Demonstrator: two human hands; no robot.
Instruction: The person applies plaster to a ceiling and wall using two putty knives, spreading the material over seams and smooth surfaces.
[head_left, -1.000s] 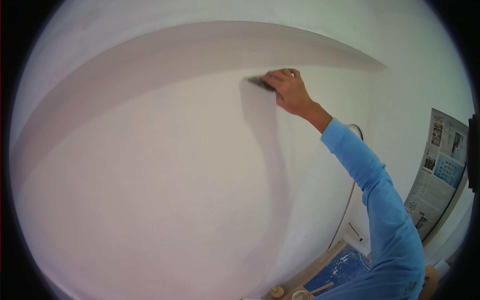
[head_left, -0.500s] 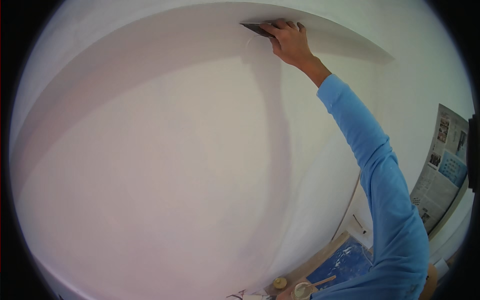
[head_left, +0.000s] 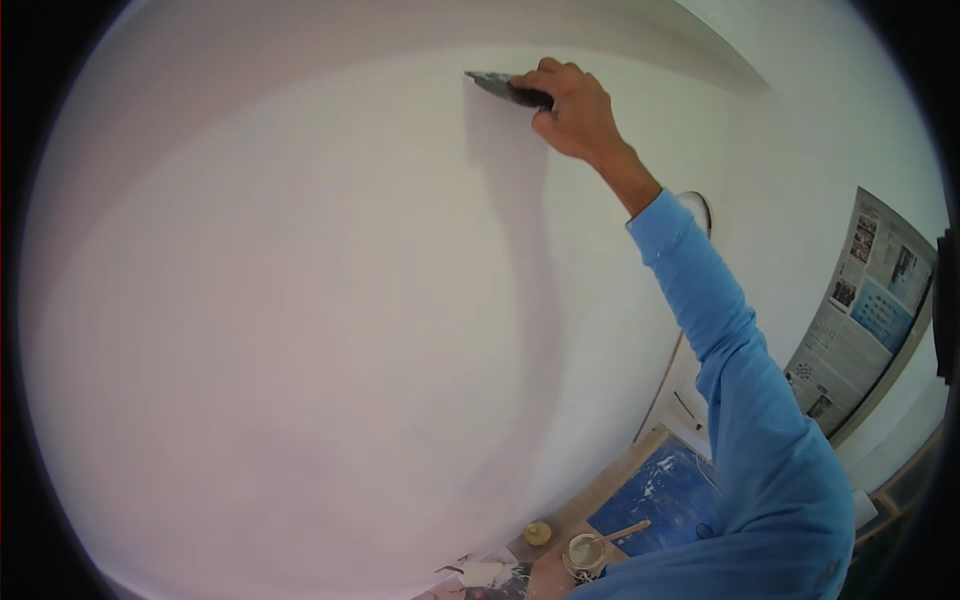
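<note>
My right hand [head_left: 580, 112] is raised high in front of a pale wall [head_left: 330, 300] and closed round a dark scraper [head_left: 508, 90]. The blade points left and carries whitish smears along its edge. Its tip is at or very near the wall surface; I cannot tell whether it touches. A blue sleeve [head_left: 730, 330] covers my right arm, which reaches up from the lower right. My left hand cannot be made out.
Below are a jar [head_left: 583, 552] of pale paste with a wooden stick [head_left: 625, 532], a small yellowish round thing [head_left: 537, 533] and a paint-spattered blue sheet [head_left: 655, 495]. Newspaper [head_left: 850, 310] hangs at right. A curved ledge edge [head_left: 730, 50] runs overhead.
My right hand and the scraper have come down from just under the overhead edge to lower on the wall. The view has tilted, so things below appear higher and further left.
</note>
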